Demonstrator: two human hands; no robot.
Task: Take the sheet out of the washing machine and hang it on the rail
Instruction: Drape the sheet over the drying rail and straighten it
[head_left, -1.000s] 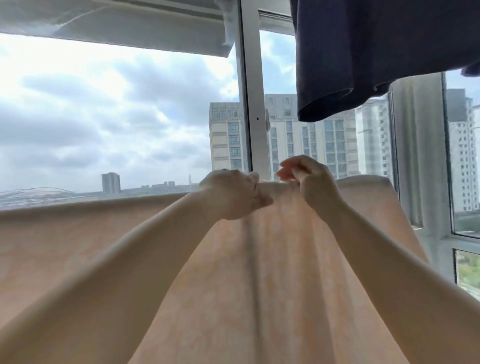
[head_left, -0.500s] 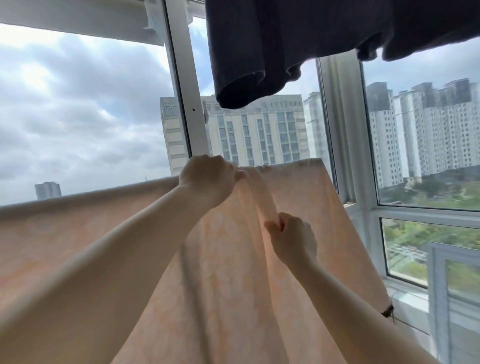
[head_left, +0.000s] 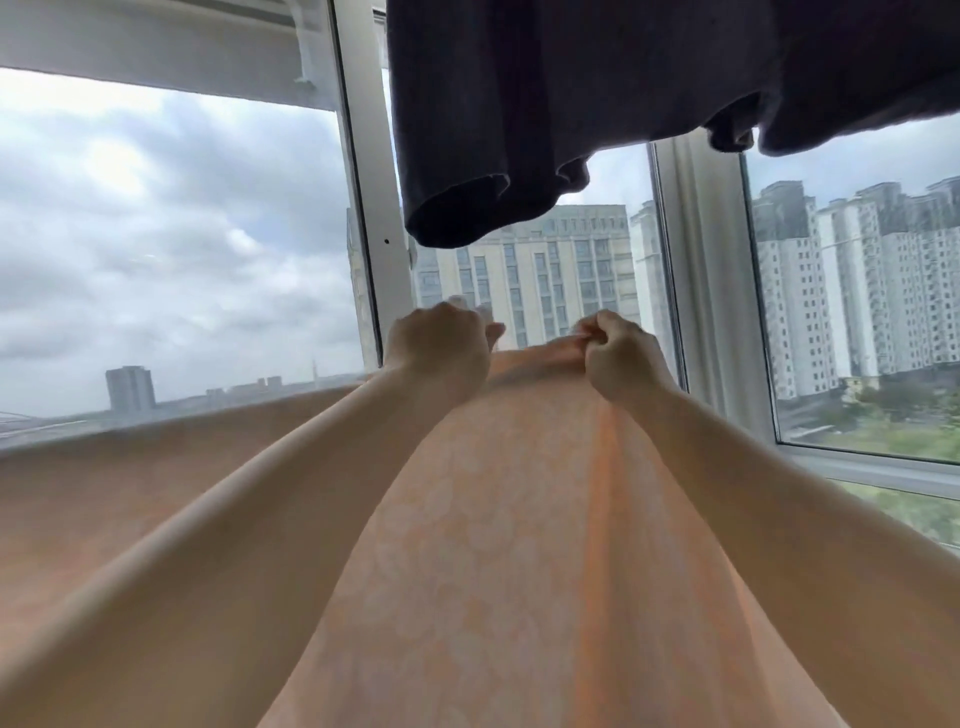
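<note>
Sheet is out and draped, rail hidden beneath it. My left hand and right hand pinch its top edge at frame centre; spreading remains.

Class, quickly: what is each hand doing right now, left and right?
Left hand: closed, gripping the top edge of the peach sheet.
Right hand: closed, pinching a fold of the same sheet at its top edge.
</note>
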